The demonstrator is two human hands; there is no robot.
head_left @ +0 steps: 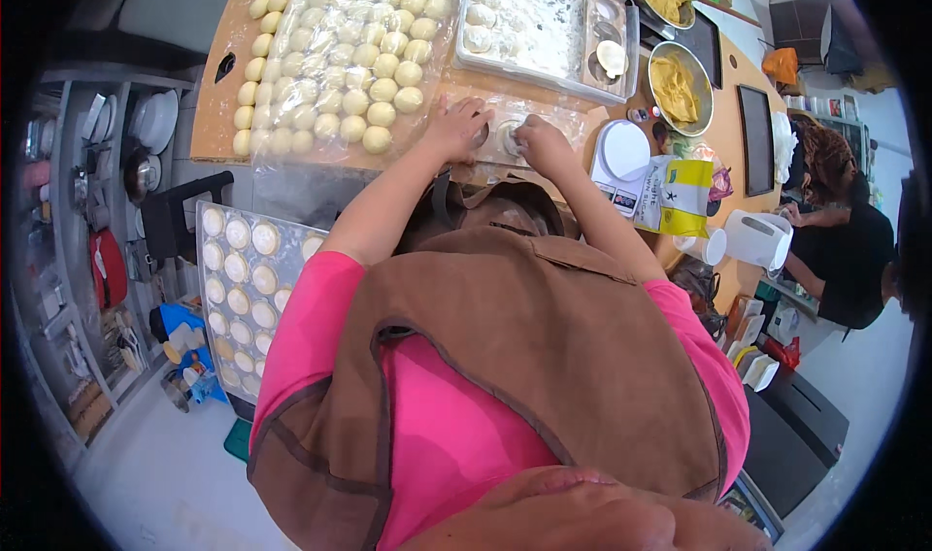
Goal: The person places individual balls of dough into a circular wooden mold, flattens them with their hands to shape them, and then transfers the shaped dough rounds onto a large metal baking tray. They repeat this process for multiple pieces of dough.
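Toward twelve o'clock, on clear plastic film (571, 122) over the wooden tabletop (219, 119), lies a pale round piece (508, 137), face up, roughly as wide every way. At its three o'clock edge the right hand (544, 146) curls its fingers; whether they grip it, I cannot tell. At nine o'clock the left hand (460, 129) is palm down, fingers bent, grip unclear. Smooth yellow dough balls (381, 114) lie at ten o'clock.
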